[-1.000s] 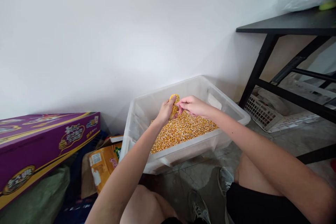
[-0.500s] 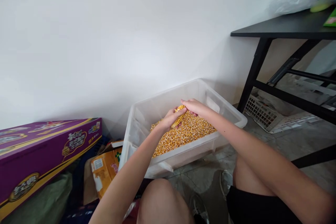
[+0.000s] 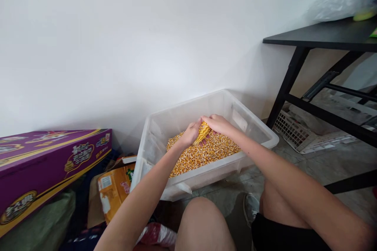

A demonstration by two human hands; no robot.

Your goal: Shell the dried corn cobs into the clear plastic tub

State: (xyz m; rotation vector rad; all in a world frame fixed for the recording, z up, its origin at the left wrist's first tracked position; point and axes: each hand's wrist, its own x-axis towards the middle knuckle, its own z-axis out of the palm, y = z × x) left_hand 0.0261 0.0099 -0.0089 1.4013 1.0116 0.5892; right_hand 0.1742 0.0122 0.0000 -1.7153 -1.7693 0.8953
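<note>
A yellow ear of corn [image 3: 202, 133] is held between my two hands, above a heap of loose corn kernels [image 3: 200, 159]. My left hand [image 3: 191, 132] is closed round the ear from the left, its thumb near the top end. From the right, my right hand [image 3: 217, 124] grips the same ear, with its thumb at the upper tip close to the left thumb. Part of the ear is hidden behind the fingers. The kernels lie in a translucent white plastic bin [image 3: 212, 168], and both forearms reach over its near side.
Behind the bin rises a white wall [image 3: 123, 39]. A purple carton [image 3: 59, 164] and a torn orange carton [image 3: 113, 192] are on the left. To the right stand a black table [image 3: 321, 35] and, beneath it, a white basket [image 3: 297, 129]. My knee [image 3: 204, 223] is just before the bin.
My left hand has shifted its grip, its thumb now up beside the right thumb. More of the ear's side shows between the hands. The view has shifted slightly.
</note>
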